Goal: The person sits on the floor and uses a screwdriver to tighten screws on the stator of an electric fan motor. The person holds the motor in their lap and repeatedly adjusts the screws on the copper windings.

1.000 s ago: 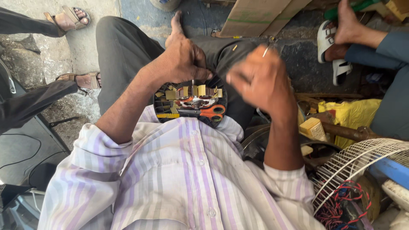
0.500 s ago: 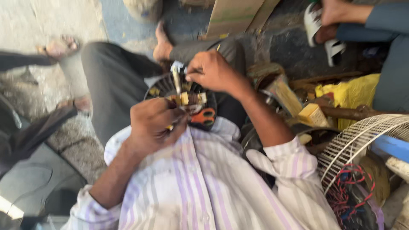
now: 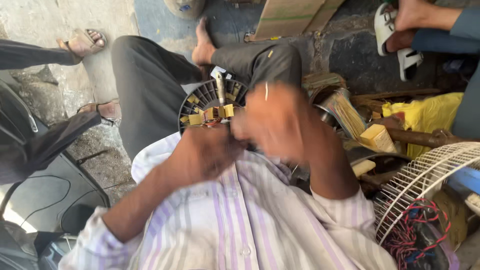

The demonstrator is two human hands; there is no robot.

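A round black fan motor (image 3: 200,97) with yellow insulation pieces and a metal shaft rests in my lap. My left hand (image 3: 205,150) closes over its near edge and hides that part. My right hand (image 3: 280,125) is blurred with motion just right of the motor, at its right edge. A thin pale strip (image 3: 266,91) sticks up from between its fingers. My striped shirt fills the lower part of the view.
A white wire fan guard (image 3: 430,175) lies at the right, with red and blue wires (image 3: 415,225) under it. A yellow cloth (image 3: 430,112), a wooden block (image 3: 377,137) and a bundle of sticks (image 3: 345,112) sit beside my right knee. Other people's sandalled feet (image 3: 85,42) are nearby.
My left hand slid down from the motor's top to its near edge. My right hand dropped from the shaft to the motor's right side, and the view shifted left.
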